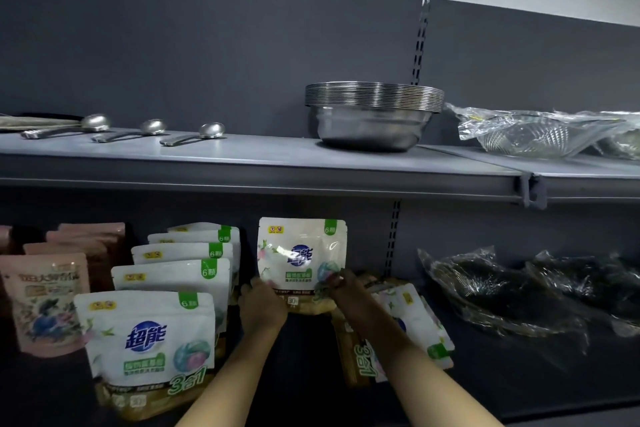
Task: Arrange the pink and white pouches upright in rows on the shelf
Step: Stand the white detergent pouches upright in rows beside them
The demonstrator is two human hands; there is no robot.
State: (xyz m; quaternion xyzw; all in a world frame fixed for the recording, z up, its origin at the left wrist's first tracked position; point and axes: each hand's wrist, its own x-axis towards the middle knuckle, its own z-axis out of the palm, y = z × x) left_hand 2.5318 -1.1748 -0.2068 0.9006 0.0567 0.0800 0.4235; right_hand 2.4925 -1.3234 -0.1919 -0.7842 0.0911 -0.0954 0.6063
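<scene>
Upright white pouch [300, 255] at the back of the lower shelf [502, 388], gripped at its bottom corners: left hand [262, 302] curled on the lower left, right hand [341, 284] pinching the lower right. Right of this pouch, more white pouches lying flat [412, 326] under the right forearm. Left of it, a standing row of white pouches [173, 288], then pink pouches [48, 295].

A shop aisle — grey metal gondola shelves [263, 163] on slotted uprights [420, 38] carry goods in multiples: rows of identical white detergent pouches [149, 336] and pink pouches [48, 298], stacked steel bowls [372, 114], ladles [152, 130] — plastic-wrapped glass dishes [533, 133]
</scene>
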